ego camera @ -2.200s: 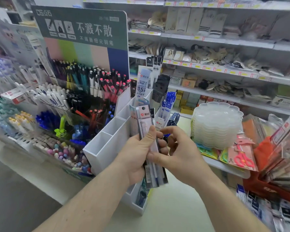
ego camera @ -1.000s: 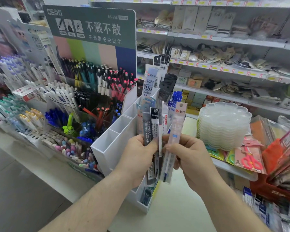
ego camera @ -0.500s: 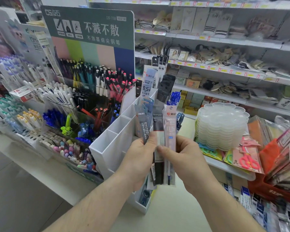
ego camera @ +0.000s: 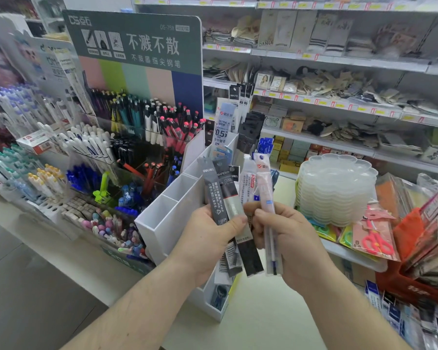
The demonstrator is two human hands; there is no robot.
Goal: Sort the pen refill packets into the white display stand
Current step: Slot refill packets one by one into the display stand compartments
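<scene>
Both hands hold packets in front of the white display stand (ego camera: 177,213), whose compartments run from about 9 o'clock up to 12 o'clock of the hands. Left hand (ego camera: 208,238) grips a fan of dark refill packets (ego camera: 225,198), thumb across them. Right hand (ego camera: 283,233) pinches one pink-topped clear packet (ego camera: 264,188), just beside the fan. All packets stand near upright, long axis toward 12. Left hand lies nearer the stand. Judgement: the single packet gets slotted next.

Packets (ego camera: 264,195) – glossy clear plastic; stand (ego camera: 177,215) – smooth matt white plastic.
</scene>
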